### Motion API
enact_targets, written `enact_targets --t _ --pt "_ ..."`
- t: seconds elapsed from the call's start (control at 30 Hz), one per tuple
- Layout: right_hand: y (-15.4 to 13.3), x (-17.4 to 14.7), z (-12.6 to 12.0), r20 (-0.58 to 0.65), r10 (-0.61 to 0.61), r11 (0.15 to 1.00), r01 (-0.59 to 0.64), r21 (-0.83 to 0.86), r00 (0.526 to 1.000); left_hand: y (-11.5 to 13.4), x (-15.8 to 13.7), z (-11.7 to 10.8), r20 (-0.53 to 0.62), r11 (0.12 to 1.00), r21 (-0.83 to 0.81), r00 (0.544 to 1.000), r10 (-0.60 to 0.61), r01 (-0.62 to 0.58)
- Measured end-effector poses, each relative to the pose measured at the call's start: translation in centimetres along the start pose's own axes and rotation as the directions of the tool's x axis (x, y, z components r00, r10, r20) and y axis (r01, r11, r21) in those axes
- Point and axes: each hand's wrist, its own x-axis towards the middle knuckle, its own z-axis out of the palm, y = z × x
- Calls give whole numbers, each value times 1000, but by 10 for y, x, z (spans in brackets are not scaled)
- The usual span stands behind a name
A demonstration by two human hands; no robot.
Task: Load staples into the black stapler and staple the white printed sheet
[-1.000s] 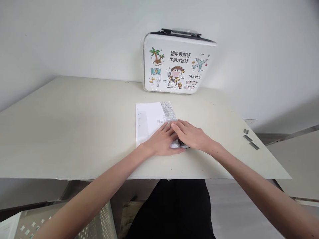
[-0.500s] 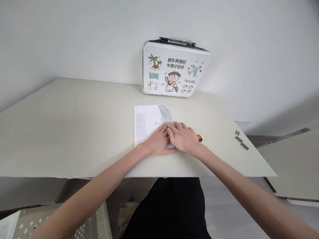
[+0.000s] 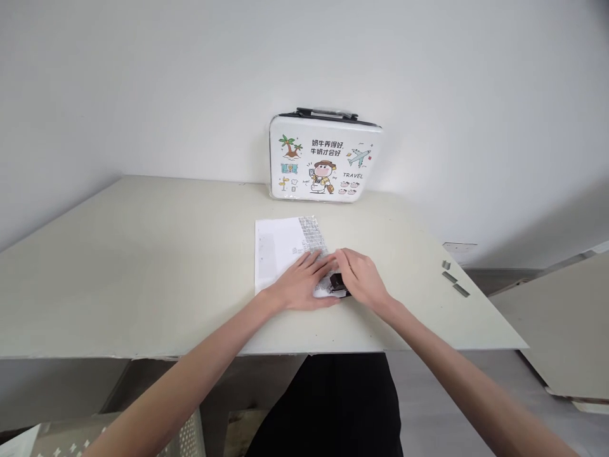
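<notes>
A white printed sheet or booklet with a grey patterned strip lies on the table. My left hand rests flat on its right part, fingers spread, pressing it down. At its right edge, my right hand is closed around a black stapler, whose front end points left over the paper. Most of the stapler's body is hidden under my right hand. The fingertips of both hands come close together near the top of the stapler.
A white cartoon-printed case with a black handle stands against the wall behind the paper. Several small grey staple strips lie near the table's right edge. Below the table at left is a perforated basket.
My right hand has lifted off the back of my left hand and shifted right, curling around the stapler. The stapler's black front now shows. The view has tilted up slightly.
</notes>
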Motion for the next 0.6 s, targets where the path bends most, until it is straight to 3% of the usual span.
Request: enact_targets --t 0.2,0.47,0.53,0.6 --pt "34 -21 7 -161 -40 998 32 -52 986 -5 -7 -2 84 999 12 995 -53 52" --pt "92 -20 -8 -378 91 986 -136 -95 921 -12 -19 -18 98 1000 -18 995 -21 23" --pt "99 -21 -8 -403 110 985 -153 -76 909 -22 -33 -30 59 996 -9 994 -88 88" --pt "101 -21 -7 -409 129 985 -164 -51 903 -39 -54 -43 8 971 41 972 -236 236"
